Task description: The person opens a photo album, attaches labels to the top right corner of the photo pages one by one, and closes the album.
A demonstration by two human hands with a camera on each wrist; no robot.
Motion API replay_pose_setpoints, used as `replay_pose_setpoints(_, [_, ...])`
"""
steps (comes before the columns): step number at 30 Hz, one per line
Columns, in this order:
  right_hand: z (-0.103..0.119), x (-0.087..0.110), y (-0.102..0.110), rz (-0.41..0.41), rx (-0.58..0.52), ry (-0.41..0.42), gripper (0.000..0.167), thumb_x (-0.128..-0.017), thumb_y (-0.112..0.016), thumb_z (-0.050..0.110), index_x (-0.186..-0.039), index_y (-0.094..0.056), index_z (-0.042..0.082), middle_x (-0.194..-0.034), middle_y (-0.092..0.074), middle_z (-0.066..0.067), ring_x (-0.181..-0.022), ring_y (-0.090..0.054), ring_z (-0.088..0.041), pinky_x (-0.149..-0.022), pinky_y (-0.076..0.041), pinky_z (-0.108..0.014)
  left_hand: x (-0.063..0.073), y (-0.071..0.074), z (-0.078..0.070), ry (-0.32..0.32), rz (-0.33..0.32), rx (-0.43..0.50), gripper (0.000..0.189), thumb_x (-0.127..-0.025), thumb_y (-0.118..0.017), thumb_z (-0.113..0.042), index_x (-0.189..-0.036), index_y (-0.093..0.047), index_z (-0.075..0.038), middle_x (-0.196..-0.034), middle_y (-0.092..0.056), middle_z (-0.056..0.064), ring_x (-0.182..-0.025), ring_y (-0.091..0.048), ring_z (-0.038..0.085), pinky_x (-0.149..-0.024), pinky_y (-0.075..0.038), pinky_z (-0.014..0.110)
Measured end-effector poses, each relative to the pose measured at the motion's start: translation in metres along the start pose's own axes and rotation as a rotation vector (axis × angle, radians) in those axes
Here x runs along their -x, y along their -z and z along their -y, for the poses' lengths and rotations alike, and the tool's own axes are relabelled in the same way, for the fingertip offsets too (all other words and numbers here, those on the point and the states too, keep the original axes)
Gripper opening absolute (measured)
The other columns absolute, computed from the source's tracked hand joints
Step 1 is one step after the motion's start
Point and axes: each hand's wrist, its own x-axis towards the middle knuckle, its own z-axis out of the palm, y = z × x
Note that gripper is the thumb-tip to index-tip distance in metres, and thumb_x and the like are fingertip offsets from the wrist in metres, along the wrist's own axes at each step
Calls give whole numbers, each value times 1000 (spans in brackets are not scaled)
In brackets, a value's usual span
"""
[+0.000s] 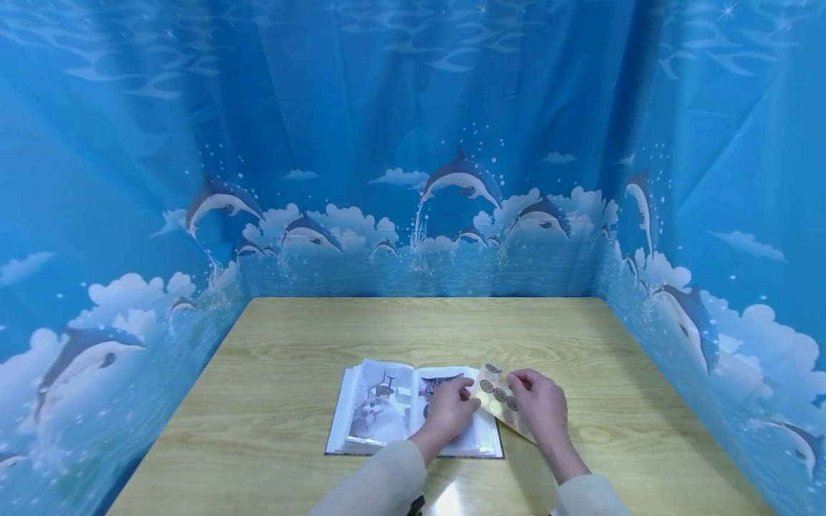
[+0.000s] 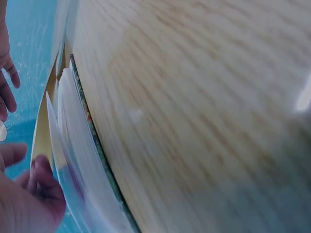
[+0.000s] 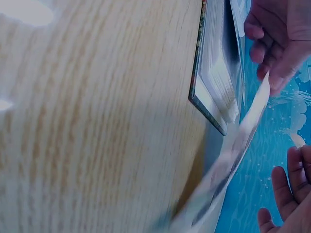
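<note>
An open photo album (image 1: 338, 423) lies on the table, with a white cat photo (image 1: 377, 416) on its left page. My left hand (image 1: 448, 410) is over the right page and pinches the edge of a sticker sheet (image 1: 495, 405) bearing round dark stickers. That grip also shows in the right wrist view, where the left hand (image 3: 277, 39) holds the tilted sheet (image 3: 238, 150). My right hand (image 1: 544, 407) is at the sheet's right side, thumb and finger together. In the right wrist view, a small pale sticker (image 3: 297, 140) is at the right hand's (image 3: 294, 199) fingertips.
The wood-grain table (image 1: 271, 344) extends around the album. A blue curtain (image 1: 361, 143) printed with dolphins stands along the back and both sides. The album's patterned cover edge (image 2: 99, 145) and page stack show in the left wrist view.
</note>
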Motion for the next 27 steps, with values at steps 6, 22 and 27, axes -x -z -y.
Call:
replay_pose_setpoints(6, [-1, 0, 0, -21, 8, 22, 21, -95, -65, 24, -102, -74, 6, -82, -71, -2, -68, -60, -15, -65, -48, -35, 0, 1, 0, -141, 122, -25, 39, -84, -72, -2, -122, -65, 5, -101, -72, 13, -87, -70, 20, -78, -57, 28])
replay_pose_setpoints(22, [-1, -3, -14, 5, 18, 44, 20, -93, -68, 22, -103, -74, 6, -88, -72, -4, -77, -64, -18, -69, -51, -37, 1, 27, 14, -135, 70, -89, 36, -83, -74, -4, -118, -68, 0, -99, -72, 10, -93, -67, 24, -89, -54, 39])
replay_pose_setpoints(27, [2, -5, -20, 22, 29, 57, 17, -93, -68, 19, -101, -74, 6, -84, -71, -3, -74, -63, -17, -68, -53, -36, 2, 39, 17, -91, 86, -175, 42, -84, -75, -11, -124, -67, -3, -113, -69, 12, -107, -63, 29, -98, -50, 46])
